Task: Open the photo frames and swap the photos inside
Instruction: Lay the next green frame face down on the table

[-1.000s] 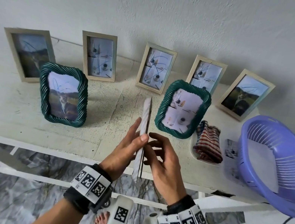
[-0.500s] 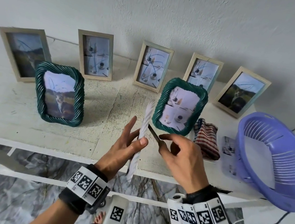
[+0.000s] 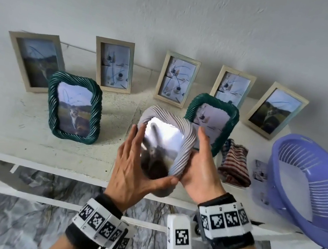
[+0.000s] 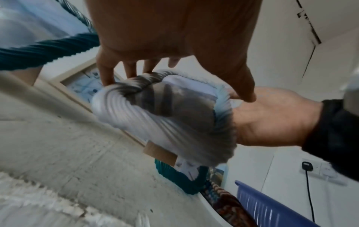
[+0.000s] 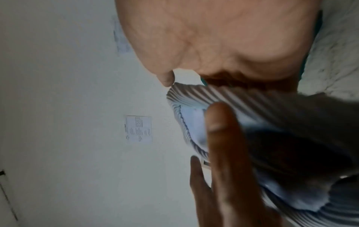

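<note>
The white shelf (image 3: 24, 139) against the wall carries everything, and the white rope-pattern frame (image 3: 185, 148) is the one thing off it, held in the air above the shelf's front edge, near the middle. Its glass faces the person and its long axis runs roughly upright, tipped slightly away at the top. The frame lies between the two palms. The left hand (image 3: 135, 167) is on its left side, fingers straight up along the glass and thumb hooked under the bottom edge. The right hand (image 3: 201, 170) cradles the right side and back, palm spread behind the frame; its fingers are mostly hidden, so how far they curl I cannot tell. Both hands are equally near; the back, where any opening clasp would sit, faces away from the person, on the right hand's side, so I judge the frame must be turned over before it can be opened.

Counted, largest first:
- one purple plastic basket (image 3: 304, 219), overhanging the right front corner;
- five plain wooden frames (image 3: 112, 64) in a row along the back edge;
- two green rope-pattern frames (image 3: 74, 106), in front of that row;
- one striped cloth (image 3: 234, 165), by the basket;
- one loose photo print (image 3: 260, 170), between cloth and basket.
</note>
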Demonstrator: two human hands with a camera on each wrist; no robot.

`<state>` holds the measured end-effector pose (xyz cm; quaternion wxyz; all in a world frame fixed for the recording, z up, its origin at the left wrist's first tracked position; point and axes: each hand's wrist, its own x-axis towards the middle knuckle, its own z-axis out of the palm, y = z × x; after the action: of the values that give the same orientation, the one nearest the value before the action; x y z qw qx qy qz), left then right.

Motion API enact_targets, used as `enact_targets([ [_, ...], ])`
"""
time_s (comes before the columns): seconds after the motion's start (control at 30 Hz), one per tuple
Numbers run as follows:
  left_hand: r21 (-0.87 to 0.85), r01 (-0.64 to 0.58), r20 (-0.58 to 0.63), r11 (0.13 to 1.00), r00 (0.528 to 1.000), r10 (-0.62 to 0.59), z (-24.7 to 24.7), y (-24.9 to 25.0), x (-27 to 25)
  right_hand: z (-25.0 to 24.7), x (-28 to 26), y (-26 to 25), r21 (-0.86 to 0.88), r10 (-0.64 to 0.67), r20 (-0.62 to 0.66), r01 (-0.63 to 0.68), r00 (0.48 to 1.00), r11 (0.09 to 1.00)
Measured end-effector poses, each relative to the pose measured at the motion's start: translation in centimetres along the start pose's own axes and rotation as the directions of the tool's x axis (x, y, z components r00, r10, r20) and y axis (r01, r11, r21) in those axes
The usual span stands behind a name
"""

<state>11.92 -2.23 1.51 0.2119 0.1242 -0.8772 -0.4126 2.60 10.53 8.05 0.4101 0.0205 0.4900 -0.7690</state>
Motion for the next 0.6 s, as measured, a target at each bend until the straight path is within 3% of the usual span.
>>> enact_targets([
  [0.1,-0.272,0.038,-0.088,0.962,0.994,-0.064,-1.2,-1.1,0.1,1.1,2.3,-0.8,-0.038,-0.059,0.032,0.06,0.998,0.997],
  [0.2,-0.417,0.114,-0.086,0.902,0.983,-0.164,-2.5,-2.6,1.4,2.6,5.1,-1.1,-0.159,-0.081,-0.066,0.069,0.995,0.985],
  [0.4,-0.455,0.088,-0.053,0.886,0.991,-0.125,-3.6,-6.6,6.3,4.3,11.0,-1.7,-0.289,-0.162,-0.316,0.068,0.935,0.955],
  [0.5,-0.375,0.017,-0.028,0.927,0.999,-0.03,-3.4,-7.7,8.4,5.2,12.6,-2.3,-0.332,-0.226,-0.374,0.098,0.899,0.938],
  [0.6,-0.363,0.031,0.003,0.931,0.999,-0.032,-3.3,-7.8,9.6,5.5,13.8,-2.5,-0.364,-0.268,-0.398,0.117,0.877,0.924],
])
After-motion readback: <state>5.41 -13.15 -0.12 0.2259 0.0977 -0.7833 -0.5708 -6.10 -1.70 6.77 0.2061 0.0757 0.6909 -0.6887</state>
